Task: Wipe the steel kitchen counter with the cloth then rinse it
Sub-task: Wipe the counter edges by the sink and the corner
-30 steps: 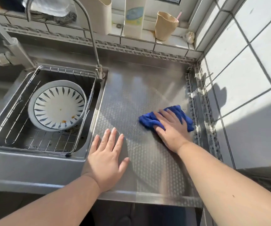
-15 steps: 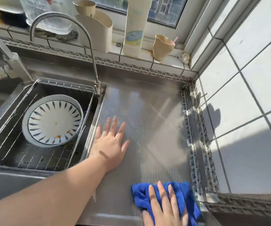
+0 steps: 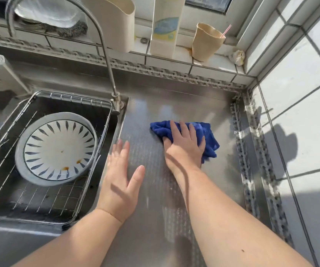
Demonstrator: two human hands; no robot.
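Sunlit white wall tiles (image 3: 297, 105) close off the right side of the steel table (image 3: 174, 199), whose dimpled top we see streaked with bright glare. On it, toward the back and roughly midway between the sink and the right wall, lies the blue cloth (image 3: 205, 132), bunched into a crumpled band whose long axis runs left to right, its left end pointing toward the sink and its right end drooping down toward the near edge. We have our right hand (image 3: 184, 149) laid flat on top of the cloth, fingers (image 3: 174, 130) straight and slightly spread, pointing away from us; cloth shows beyond the fingertips, out to the left of them and along the right side of the palm. Our left hand (image 3: 120, 178) is just beside the sink edge, palm down, its fingers extended and blurred, thumb splayed to the right, holding nothing; we cannot tell whether it touches the surface. To the left, a wire basket (image 3: 90, 101) sits in the sink with a white bowl (image 3: 57, 147) patterned in blue strokes tilted inside it. A curved faucet (image 3: 105, 54) rises at the sink's back corner, and a beige cup (image 3: 206, 42) with a straw stands on the tiled ledge.
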